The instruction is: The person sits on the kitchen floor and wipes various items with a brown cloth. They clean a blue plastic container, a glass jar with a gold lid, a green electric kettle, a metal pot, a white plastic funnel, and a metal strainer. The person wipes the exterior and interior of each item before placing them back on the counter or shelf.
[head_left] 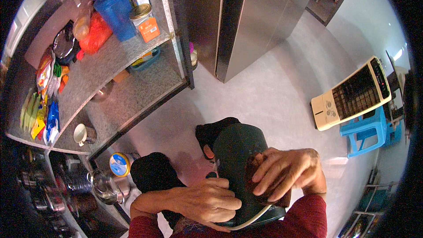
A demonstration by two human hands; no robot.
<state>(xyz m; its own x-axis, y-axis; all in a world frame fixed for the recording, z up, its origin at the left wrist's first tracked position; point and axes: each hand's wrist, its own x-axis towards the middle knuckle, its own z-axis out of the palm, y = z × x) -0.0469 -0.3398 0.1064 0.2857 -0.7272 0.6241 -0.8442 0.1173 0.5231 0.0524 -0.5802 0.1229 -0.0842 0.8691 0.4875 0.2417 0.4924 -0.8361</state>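
A large dark green, rounded object sits between my knees at the lower middle; its kind I cannot make out. My left hand is closed at its left side, with a small black end poking out above the fist. From under that hand a white cord curves right. My right hand bends its fingers over a dark brown piece lying against the dark object, gripping it. The cord's other end runs in beneath this brown piece, where it is hidden.
Left, a stone shelf unit holds a blue bin, a lidded jar, bags and a mug. Pots and a round tin stand lower. A tall metal cabinet is ahead; an air cooler and blue stool are right.
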